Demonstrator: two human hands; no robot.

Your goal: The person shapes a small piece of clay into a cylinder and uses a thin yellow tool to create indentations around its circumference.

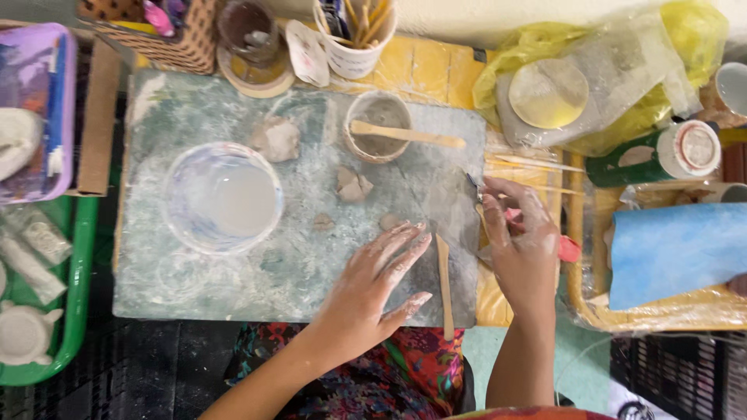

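Note:
My left hand (373,284) lies flat and open on the grey, clay-smeared work board (233,288), fingers spread, near a small clay bit (389,222). My right hand (520,245) hovers at the board's right edge, fingers closed on a thin tool with a pink-red handle (566,247) and a dark tip (471,181). A wooden modelling stick (444,284) lies on the board between my hands. More clay lumps (354,185) and a bigger lump (278,138) rest farther up the board.
A clear bowl of cloudy water (223,197) stands at the board's left. A small cup of slip with a wooden stick (379,127) sits at the top. Tool cups, a basket, plastic bags, a green bottle (657,155), a blue cloth (675,250) and a green tray (74,311) surround it.

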